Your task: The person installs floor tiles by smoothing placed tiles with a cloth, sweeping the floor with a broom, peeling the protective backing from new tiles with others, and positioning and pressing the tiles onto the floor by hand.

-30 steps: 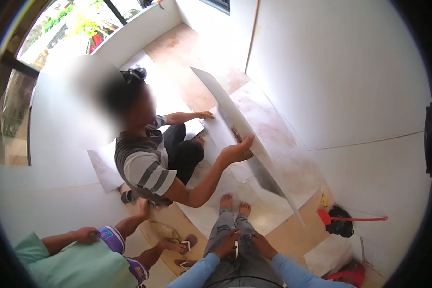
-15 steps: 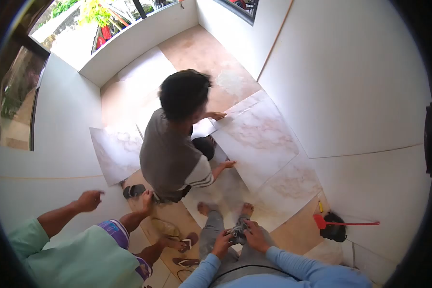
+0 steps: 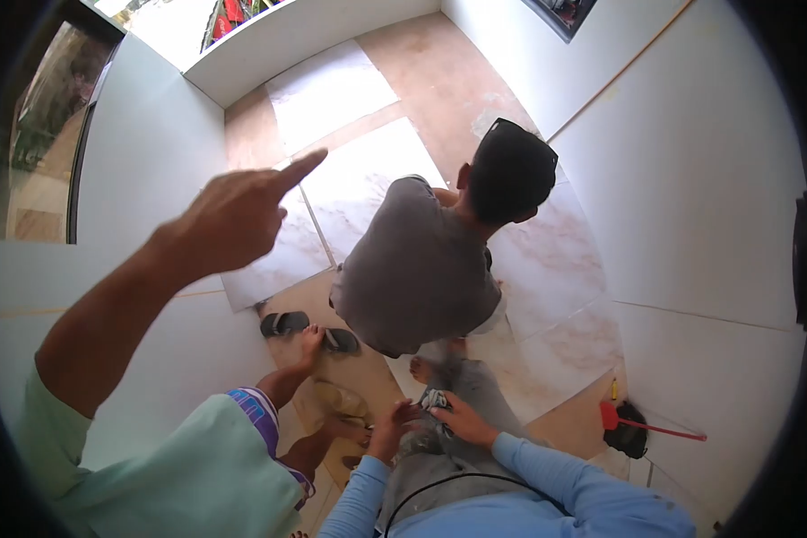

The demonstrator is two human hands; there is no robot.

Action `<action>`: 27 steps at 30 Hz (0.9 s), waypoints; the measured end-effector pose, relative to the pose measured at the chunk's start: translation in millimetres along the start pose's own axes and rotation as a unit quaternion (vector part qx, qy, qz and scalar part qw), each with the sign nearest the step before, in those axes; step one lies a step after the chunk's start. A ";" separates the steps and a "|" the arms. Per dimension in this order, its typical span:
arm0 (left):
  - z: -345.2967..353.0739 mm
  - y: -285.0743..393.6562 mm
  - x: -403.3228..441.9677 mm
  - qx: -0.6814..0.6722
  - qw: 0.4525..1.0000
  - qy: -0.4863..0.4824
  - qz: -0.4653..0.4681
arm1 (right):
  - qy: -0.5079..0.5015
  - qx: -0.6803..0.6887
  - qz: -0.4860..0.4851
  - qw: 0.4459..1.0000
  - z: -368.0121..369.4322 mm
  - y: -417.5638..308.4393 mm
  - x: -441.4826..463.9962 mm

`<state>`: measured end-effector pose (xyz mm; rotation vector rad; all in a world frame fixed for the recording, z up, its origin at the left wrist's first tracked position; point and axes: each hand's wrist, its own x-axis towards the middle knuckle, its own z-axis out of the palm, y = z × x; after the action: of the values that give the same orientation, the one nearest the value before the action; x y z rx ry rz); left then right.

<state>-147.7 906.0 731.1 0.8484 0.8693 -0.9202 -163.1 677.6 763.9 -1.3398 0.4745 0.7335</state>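
Observation:
In front of my lap, a small crumpled grey-and-white bundle [image 3: 435,402], perhaps a rag, is held between my two hands; its kind is not clear. Closed at the bundle's left side, my left hand [image 3: 392,429] has its fingertips against it. My right hand [image 3: 464,421] grips it from the right, thumb and fingers wrapped round. Below the hands are my grey trousers [image 3: 493,394], with a dark cord [image 3: 475,475] running across my blue top.
A person in a grey shirt [image 3: 421,269] crouches ahead on the marbled sheets [image 3: 556,269]. At left, another person's pointing hand [image 3: 242,211] reaches forward. Dark slippers [image 3: 284,324] lie on the floor. A red-handled tool [image 3: 610,417] rests by a black bag [image 3: 632,435] near the right wall.
The crouching person has moved right and now faces away from me. The other person's arm has risen and points forward. My hands still hold the bundle, slightly closer together.

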 end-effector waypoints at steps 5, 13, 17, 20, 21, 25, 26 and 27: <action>-52.1 30.0 -0.9 0.096 0.979 0.155 0.090 | -0.065 -0.090 -0.027 0.993 7.7 -47.0 41.1; -103.4 61.4 -15.3 0.134 0.949 0.270 0.089 | -0.084 -0.046 -0.052 0.994 -4.4 -112.3 85.0; -126.1 61.7 -18.7 0.161 0.934 0.303 0.101 | -0.112 -0.020 0.015 0.993 -22.3 -131.5 88.1; -114.2 87.9 -27.0 0.212 0.917 0.327 0.083 | -0.111 -0.028 0.026 0.993 -26.1 -140.9 85.1; -109.1 99.9 -27.6 0.227 0.910 0.338 0.075 | -0.110 -0.041 0.028 0.993 -25.4 -144.2 85.7; -138.6 132.7 -27.5 0.344 0.880 0.320 0.067 | -0.104 -0.012 -0.008 0.994 -8.0 -121.2 96.7; -128.1 143.1 -30.6 0.312 0.889 0.326 0.078 | -0.093 -0.011 -0.024 0.995 -0.4 -111.3 101.3; -114.4 156.7 -34.2 0.279 0.897 0.330 0.090 | -0.080 -0.012 -0.040 0.996 3.5 -113.1 104.0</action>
<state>-46.0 1073.5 752.1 1.7796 1.0915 -0.7222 -10.6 695.2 771.5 -1.3025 0.2829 0.7750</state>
